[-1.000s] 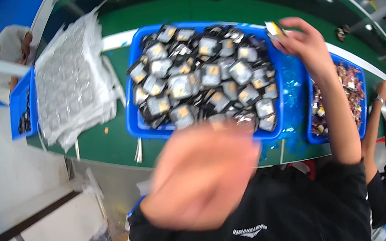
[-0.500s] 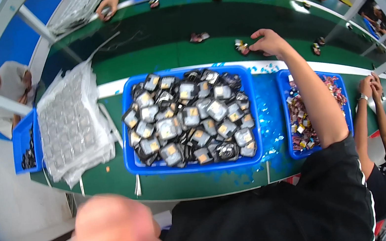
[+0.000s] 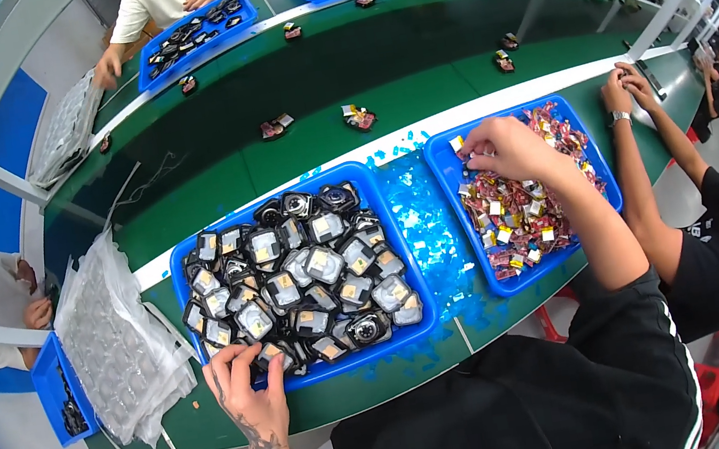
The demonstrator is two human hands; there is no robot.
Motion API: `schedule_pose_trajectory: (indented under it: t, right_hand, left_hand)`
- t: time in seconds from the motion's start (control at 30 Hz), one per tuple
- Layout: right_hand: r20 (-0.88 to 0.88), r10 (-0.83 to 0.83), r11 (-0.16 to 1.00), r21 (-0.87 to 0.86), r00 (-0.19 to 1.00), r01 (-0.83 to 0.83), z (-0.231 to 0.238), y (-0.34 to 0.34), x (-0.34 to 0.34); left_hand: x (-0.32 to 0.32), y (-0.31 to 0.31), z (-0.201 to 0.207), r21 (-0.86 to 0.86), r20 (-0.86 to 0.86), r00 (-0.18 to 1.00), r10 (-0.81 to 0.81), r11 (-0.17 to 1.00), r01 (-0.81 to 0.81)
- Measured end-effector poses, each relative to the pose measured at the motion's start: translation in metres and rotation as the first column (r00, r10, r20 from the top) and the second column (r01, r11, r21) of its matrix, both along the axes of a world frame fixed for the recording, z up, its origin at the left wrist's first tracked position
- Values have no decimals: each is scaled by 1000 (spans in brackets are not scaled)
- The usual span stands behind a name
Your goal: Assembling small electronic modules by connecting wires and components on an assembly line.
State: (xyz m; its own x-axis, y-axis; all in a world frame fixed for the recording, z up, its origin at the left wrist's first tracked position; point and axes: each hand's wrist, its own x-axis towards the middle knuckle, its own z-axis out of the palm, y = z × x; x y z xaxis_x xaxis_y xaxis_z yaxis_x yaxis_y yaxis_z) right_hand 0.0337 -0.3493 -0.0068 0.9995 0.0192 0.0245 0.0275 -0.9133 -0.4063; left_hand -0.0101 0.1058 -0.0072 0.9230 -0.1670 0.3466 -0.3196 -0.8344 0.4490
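Observation:
At the near left rim of a wide blue bin (image 3: 418, 244), my left hand (image 3: 253, 398) reaches in with fingers and thumb apart. Its fingertips touch or hover by the black square housings (image 3: 325, 265), which have clear faces and tan patches. My right hand (image 3: 518, 151) is over a second blue bin (image 3: 610, 178) to the right, full of small parts with pink wires and white or yellow blocks (image 3: 508, 221). Its fingers are curled together at the far left corner, by a white block (image 3: 457, 144); what they pinch is hidden.
Two wired assemblies (image 3: 357, 117) (image 3: 276, 126) lie on the green belt (image 3: 210, 154) beyond the bins. Blue film scraps (image 3: 430, 232) cover the gap between bins. Wrapped plastic trays (image 3: 116, 340) lie left. A co-worker's arms (image 3: 640, 113) are close on the right; others sit across.
My right hand has let go of a wired assembly on the belt and come back to the right bin. My left hand has moved from below the table edge up to the housings. The view has turned.

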Motion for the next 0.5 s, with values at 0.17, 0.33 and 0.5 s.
schedule_pose_trajectory:
  t: [0.17, 0.33, 0.5]
  right_hand:
    - [143, 186, 981, -74, 972, -177, -11, 5, 1]
    - [205, -225, 952, 255, 953, 170, 13, 8, -17]
    - [448, -336, 938, 235, 828, 253, 10, 15, -51]
  left_hand:
    - [-5, 3, -8, -250, 2, 998, -65, 966, 64]
    - [-30, -33, -10, -889, -145, 943, -300, 458, 8]
    - [-22, -79, -2, -855, -339, 590, -733, -23, -519]
